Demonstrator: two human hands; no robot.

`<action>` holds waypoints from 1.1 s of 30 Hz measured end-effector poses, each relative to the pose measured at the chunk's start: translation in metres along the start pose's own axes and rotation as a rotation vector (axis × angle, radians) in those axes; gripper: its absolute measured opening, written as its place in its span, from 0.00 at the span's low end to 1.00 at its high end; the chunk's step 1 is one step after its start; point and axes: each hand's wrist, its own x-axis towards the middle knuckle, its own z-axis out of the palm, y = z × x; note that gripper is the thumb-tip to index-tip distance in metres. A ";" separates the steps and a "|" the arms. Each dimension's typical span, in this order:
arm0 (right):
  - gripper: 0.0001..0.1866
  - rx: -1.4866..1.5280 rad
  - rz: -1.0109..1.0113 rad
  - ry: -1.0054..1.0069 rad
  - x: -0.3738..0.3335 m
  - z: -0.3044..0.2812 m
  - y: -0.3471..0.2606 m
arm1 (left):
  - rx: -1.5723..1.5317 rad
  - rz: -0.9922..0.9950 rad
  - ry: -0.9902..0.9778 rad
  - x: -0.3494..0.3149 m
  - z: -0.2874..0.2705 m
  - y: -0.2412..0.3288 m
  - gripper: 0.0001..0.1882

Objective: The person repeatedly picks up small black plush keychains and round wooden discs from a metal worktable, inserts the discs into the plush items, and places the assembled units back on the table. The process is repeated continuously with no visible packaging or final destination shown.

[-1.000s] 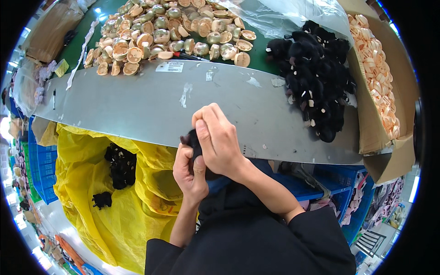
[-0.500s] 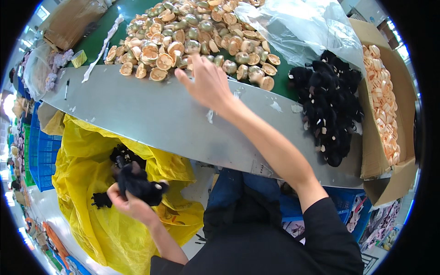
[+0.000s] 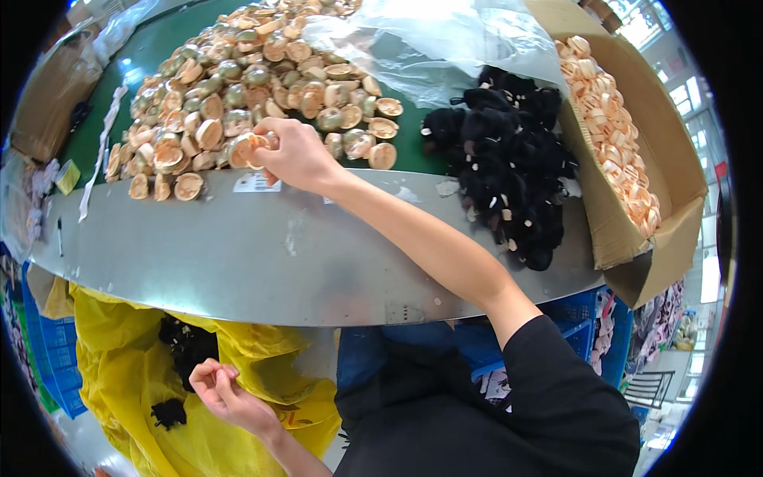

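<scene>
My right hand (image 3: 298,157) is closed on a hollow half-shell (image 3: 244,151), peach inside, at the front edge of a big heap of similar half-shells (image 3: 230,73) with shiny olive-green outsides. Over the yellow bag (image 3: 119,374) at lower left, my left hand (image 3: 232,401) has its fingers curled in, and nothing shows in them. Black plush pieces (image 3: 189,343) lie inside that bag beside the hand, with a smaller black plush piece (image 3: 168,413) apart from them. More black plush toys (image 3: 509,171) are piled on the table right of the half-shells.
A cardboard box (image 3: 683,171) of peach-coloured curved bands (image 3: 608,127) stands at the right. Clear plastic sheeting (image 3: 445,40) lies behind the black pile. The grey metal table edge (image 3: 238,278) runs between me and the heap. A pen (image 3: 60,237) and a white strip (image 3: 102,151) lie left.
My left hand has let go of the black plush toy over the yellow bag. My right hand has reached into the heap and taken hold of a half-shell. The view has shifted right.
</scene>
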 end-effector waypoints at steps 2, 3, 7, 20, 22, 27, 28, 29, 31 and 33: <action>0.18 -0.007 0.125 0.019 -0.006 -0.021 0.004 | -0.010 0.005 -0.143 0.000 0.017 -0.005 0.05; 0.16 -0.082 0.105 0.063 -0.008 -0.027 0.006 | -0.031 -0.011 -0.190 -0.004 0.028 -0.005 0.05; 0.21 -0.248 -0.088 0.206 -0.014 -0.037 0.022 | -0.103 -0.022 -0.385 -0.011 0.066 0.002 0.06; 0.15 -0.529 -0.234 0.272 -0.057 -0.060 0.010 | -0.124 -0.058 -0.505 -0.041 0.106 0.006 0.08; 0.09 -0.441 -0.360 0.321 -0.084 -0.071 0.005 | -0.130 -0.061 -0.495 -0.042 0.102 0.007 0.08; 0.12 -0.605 -0.358 0.609 -0.221 -0.140 -0.018 | -0.129 -0.076 -0.509 -0.046 0.089 0.002 0.07; 0.17 -0.648 -0.266 0.681 -0.249 -0.160 -0.020 | -0.123 -0.079 -0.526 -0.049 0.088 0.001 0.07; 0.18 -0.800 -0.186 0.823 -0.274 -0.180 -0.009 | -0.117 -0.081 -0.549 -0.051 0.087 0.000 0.06; 0.11 -0.966 0.061 0.939 -0.320 -0.216 0.005 | -0.113 -0.108 -0.565 -0.053 0.089 -0.002 0.06; 0.11 -0.953 0.248 0.922 -0.358 -0.246 0.041 | -0.100 -0.117 -0.548 -0.056 0.091 -0.003 0.06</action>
